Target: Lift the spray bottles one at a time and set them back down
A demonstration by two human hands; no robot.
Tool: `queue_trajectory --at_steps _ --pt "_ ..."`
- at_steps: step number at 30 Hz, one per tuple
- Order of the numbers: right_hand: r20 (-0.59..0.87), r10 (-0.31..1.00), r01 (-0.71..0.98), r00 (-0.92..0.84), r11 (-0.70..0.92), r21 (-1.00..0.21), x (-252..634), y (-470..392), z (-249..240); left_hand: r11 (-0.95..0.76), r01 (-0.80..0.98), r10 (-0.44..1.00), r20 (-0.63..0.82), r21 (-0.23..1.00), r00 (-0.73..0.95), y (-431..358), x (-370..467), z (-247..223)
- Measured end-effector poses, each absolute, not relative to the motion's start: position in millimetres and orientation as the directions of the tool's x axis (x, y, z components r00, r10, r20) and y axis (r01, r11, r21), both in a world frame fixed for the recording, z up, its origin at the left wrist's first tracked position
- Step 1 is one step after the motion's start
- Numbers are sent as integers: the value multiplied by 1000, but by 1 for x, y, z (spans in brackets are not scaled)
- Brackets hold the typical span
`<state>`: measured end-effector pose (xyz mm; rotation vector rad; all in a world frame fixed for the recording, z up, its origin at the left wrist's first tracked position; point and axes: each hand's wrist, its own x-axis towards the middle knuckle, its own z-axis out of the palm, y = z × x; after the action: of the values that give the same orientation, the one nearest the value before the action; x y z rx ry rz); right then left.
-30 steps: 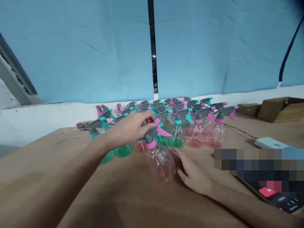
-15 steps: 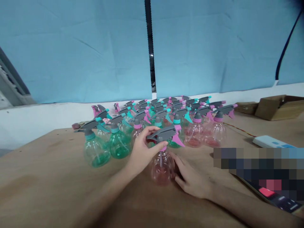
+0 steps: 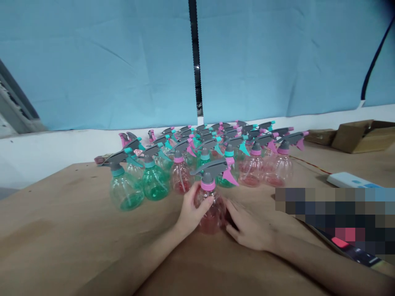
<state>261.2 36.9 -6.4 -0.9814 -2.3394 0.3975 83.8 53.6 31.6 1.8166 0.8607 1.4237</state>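
A clear pink spray bottle (image 3: 211,224) with a pink collar and a grey spray head with a pink trigger stands upright at the front centre. My left hand (image 3: 193,209) wraps round its upper body from the left, thumb in front. On the right side, my right hand (image 3: 245,226) rests against the same bottle with curved fingers; some fingertips are hidden behind it. Close behind stand several similar bottles, among them a green one (image 3: 156,183), a pink one (image 3: 180,176) and a pale green one at the left (image 3: 126,191).
The bottles stand on a wooden table (image 3: 77,230). An open cardboard box (image 3: 361,137) is at the back right, with a white power strip (image 3: 354,180) nearer. A phone-like dark device (image 3: 354,248), partly pixelated, lies at the right. A blue curtain (image 3: 123,61) hangs behind.
My left hand has moved down from the spray head and collar to the bottle's body. My right hand stays at the bottle's right side. The view has shifted slightly.
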Motion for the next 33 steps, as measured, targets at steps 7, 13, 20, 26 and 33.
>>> queue_trajectory --at_steps 7,13,20,26,33 --pt "365 721 481 -589 675 -559 262 34 7 -547 135 834 527 826 163 46 86 32" --pt "373 776 325 -508 574 -751 259 35 -3 -421 35 907 420 906 28 38 102 40" --pt "321 748 205 -581 516 -831 262 31 1 -224 -170 898 271 960 346 58 82 79" --pt "302 727 208 -617 520 -829 263 32 2 -208 -260 801 316 943 507 67 72 87" --pt "311 735 213 -602 524 -825 261 31 -2 -253 -165 878 298 953 374 65 80 84"
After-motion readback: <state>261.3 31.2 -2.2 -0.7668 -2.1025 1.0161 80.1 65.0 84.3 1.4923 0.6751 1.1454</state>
